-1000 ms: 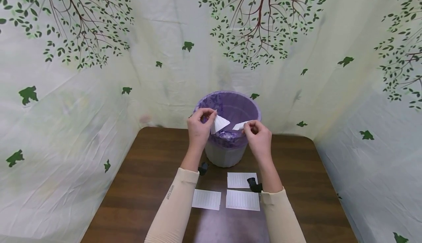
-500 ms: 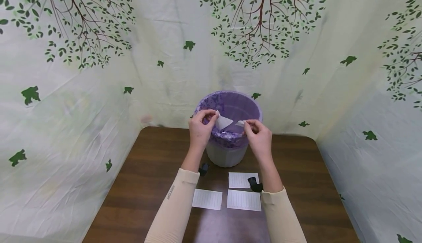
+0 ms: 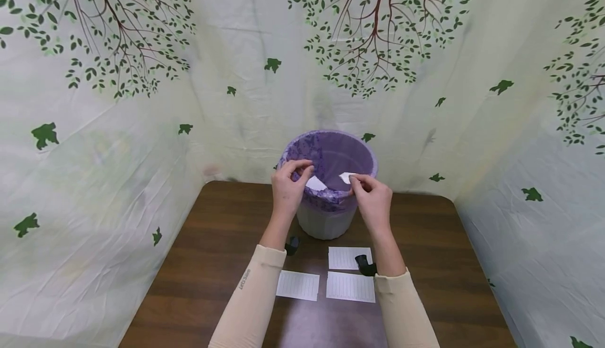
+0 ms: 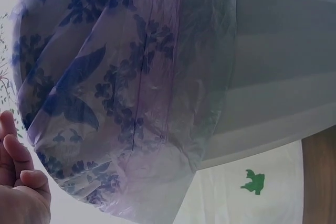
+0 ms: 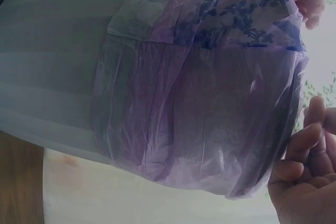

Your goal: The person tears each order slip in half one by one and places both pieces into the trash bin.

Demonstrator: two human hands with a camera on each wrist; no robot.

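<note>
Head view: above the wastebasket, the right grip pinches a paper scrap; the left grip is narrow, seemingly empty, near a paper piece. Likely light, flimsy: hold by edges.

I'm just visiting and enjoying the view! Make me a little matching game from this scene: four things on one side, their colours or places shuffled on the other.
1. Bin
2. Bin liner
3. Lined papers
4. Sleeves

A. white, lying flat
B. cream-coloured
C. standing upright on the table
D. purple, folded over a rim

Right pairs: 1-C, 2-D, 3-A, 4-B
</note>
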